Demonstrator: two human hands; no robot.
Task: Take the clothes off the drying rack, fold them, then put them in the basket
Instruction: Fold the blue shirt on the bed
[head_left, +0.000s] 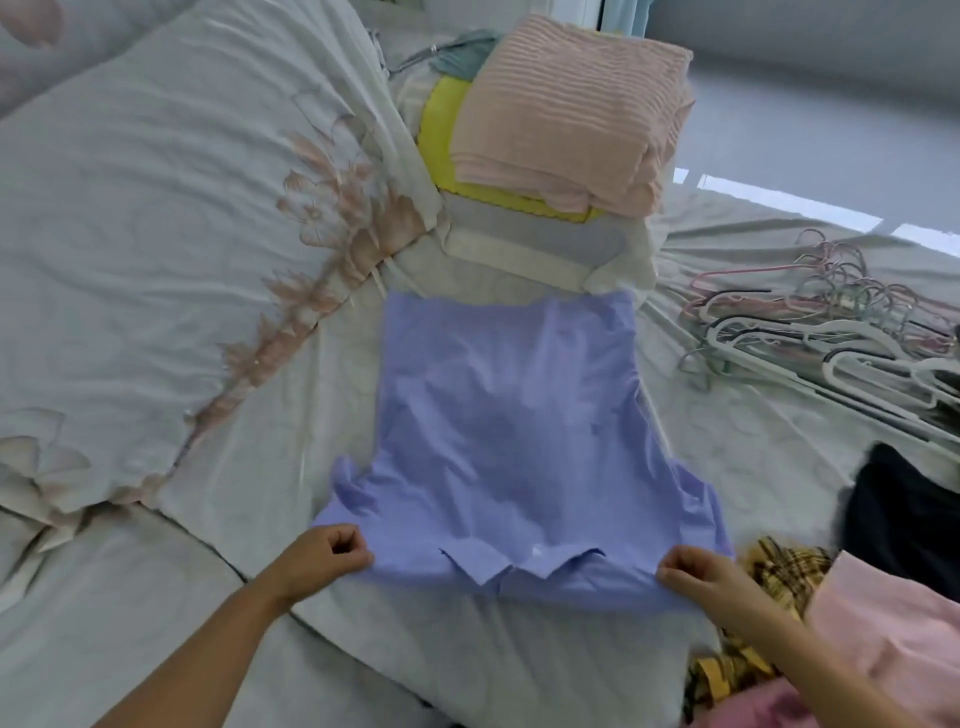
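Head view: blue shirt (506, 431) lies flat on the bed sheet (249, 467), centre of frame. Collar end is near, hem end is far and reaches the foot of the folded stack (524, 244).

- Left hand (324, 558): fingers curled, pinching the shirt's near-left edge beside the collar.
- Right hand (701, 577): same, fingers curled, pinching the near-right edge.
- Both grips sit at the shoulder line, well apart. My read is that this keeps the cloth taut and square so it lies without wrinkles for folding.
- The body of the shirt already looks narrowed, with bunched cloth at the near-left and near-right sides. Sleeves are probably tucked in, but I can't confirm it.

Stack at far centre has a pink striped piece (571, 109) on top of a yellow one (441, 135), with grey and white pieces under those. It looks like finished folds parked within reach.

Empty hangers (831, 332) are piled at far right, so those clothes are already off them. Unfolded backlog at near right: black garment (904, 509), plaid garment (779, 571) just beside the right hand, pink garment (893, 623).

Floral duvet (156, 234) is on the left. Basket and drying rack are not in frame.

Judgement: mid-task, in the fold step on this shirt. The next move likely carries the collar end toward the hem. Risk is thin, slippery cloth skewing if the two pinches move unevenly.
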